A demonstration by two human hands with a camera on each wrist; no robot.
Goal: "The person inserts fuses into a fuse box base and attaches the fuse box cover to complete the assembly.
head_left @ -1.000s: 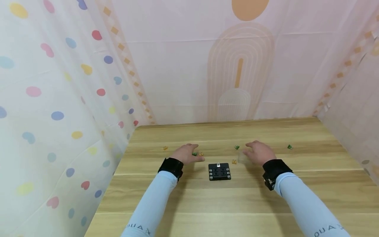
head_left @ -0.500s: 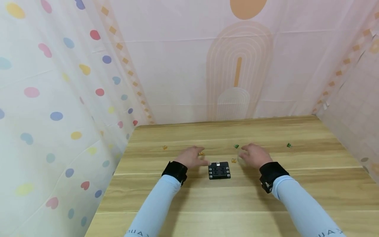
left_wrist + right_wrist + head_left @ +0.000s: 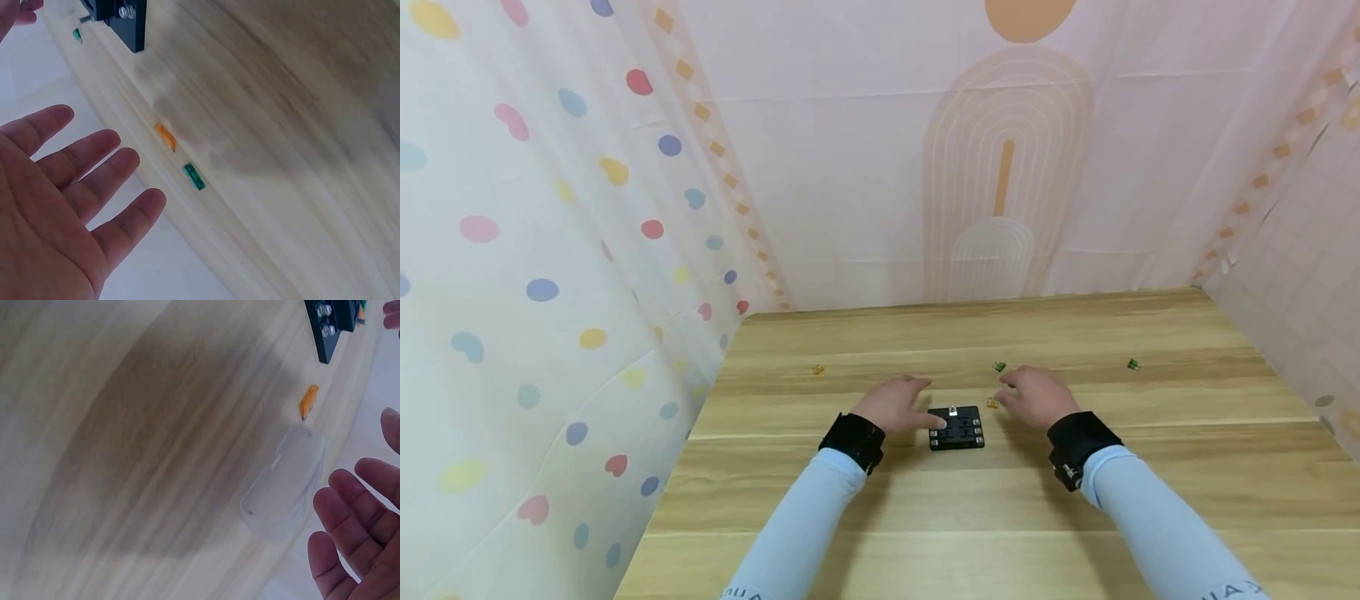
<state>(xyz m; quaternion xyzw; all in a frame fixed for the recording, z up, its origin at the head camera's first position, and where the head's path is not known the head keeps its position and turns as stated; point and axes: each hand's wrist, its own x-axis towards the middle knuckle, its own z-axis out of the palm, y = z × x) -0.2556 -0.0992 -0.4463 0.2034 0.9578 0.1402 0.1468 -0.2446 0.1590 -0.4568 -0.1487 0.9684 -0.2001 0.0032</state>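
Note:
A black fuse block (image 3: 958,433) with metal screw terminals lies on the wooden table between my hands. Over its left side reaches the thumb of my left hand (image 3: 891,404); whether it touches cannot be told. That hand's fingers are spread, holding nothing, above an orange blade fuse (image 3: 165,136) and a green blade fuse (image 3: 194,176). To the right of the block hovers my right hand (image 3: 1039,398), fingers loosely extended, nothing held. Beneath it in the right wrist view lies a clear plastic cover (image 3: 284,481), beside another orange fuse (image 3: 309,401). The right hand mostly hides the cover in the head view.
Farther back on the table lie a green fuse (image 3: 999,367) near the right fingertips, another green fuse (image 3: 1133,364) at far right and an orange fuse (image 3: 817,369) at left. Patterned curtains (image 3: 865,167) hang along the table's back and sides.
Both hands have moved inward: the left hand rightward until its thumb overlaps the block, the right hand leftward. The green and orange fuses by the left hand are now hidden in the head view.

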